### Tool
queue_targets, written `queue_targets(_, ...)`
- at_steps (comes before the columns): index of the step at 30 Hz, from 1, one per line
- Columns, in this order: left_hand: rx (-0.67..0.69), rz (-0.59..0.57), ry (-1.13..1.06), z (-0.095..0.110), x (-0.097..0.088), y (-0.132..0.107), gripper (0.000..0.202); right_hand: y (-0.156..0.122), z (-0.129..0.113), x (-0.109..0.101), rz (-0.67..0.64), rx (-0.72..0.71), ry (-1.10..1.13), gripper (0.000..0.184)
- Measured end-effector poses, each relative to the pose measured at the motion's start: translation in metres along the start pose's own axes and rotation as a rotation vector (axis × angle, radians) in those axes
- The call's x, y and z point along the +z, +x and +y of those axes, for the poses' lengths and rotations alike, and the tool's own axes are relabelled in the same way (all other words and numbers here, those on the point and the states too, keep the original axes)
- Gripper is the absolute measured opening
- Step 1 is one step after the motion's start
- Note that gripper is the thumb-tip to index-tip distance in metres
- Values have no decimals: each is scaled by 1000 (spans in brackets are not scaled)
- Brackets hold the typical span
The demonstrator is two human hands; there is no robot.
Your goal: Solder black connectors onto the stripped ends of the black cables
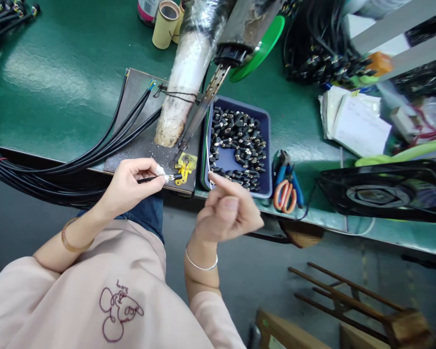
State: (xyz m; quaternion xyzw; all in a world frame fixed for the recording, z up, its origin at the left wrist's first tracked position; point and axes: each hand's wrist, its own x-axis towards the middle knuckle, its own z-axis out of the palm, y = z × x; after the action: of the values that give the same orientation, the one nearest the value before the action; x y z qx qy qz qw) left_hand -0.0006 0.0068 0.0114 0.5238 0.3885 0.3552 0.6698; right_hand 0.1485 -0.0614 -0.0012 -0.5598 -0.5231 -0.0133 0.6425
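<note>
My left hand [134,184] pinches a thin black cable [148,179], with white wrapping on a fingertip. At the cable's end, bare wire ends meet a small black connector [175,177] at a yellow metal holder [183,169] on the dark board. My right hand [228,208] is by the front left corner of the blue tray [269,145], index finger stretched and thumb apart from it. A thin pale wire [208,150] runs down to that fingertip; whether it is gripped I cannot tell. A soldering iron [207,102] slants down just above the holder.
Black connectors [240,131] fill much of the tray. A plastic-wrapped tube [181,87] stands over the dark board [131,106]. A bundle of black cables [58,179] hangs at left. Pliers [287,186], a black fan [381,191] and papers [359,121] lie right; a wooden stool [366,305] stands below.
</note>
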Motion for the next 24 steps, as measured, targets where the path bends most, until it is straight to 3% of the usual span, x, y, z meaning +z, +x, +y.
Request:
queue_targets(2, 17, 24, 1, 0, 0, 2, 14, -1, 0, 3, 171, -52, 43, 20)
queue_targets(3, 22, 31, 3, 1, 1, 2, 13, -2, 0, 3, 185, -44, 42, 22)
queue_targets(7, 51, 49, 21, 2, 2, 5, 15, -8, 3, 2, -23, 4, -71, 24)
queue_targets(11, 70, 61, 38, 0, 4, 9, 16, -9, 6, 5, -220, -91, -186, 14)
queue_targets(24, 119, 112, 84, -2, 5, 15, 18, -4, 11, 18, -221, -92, -171, 12)
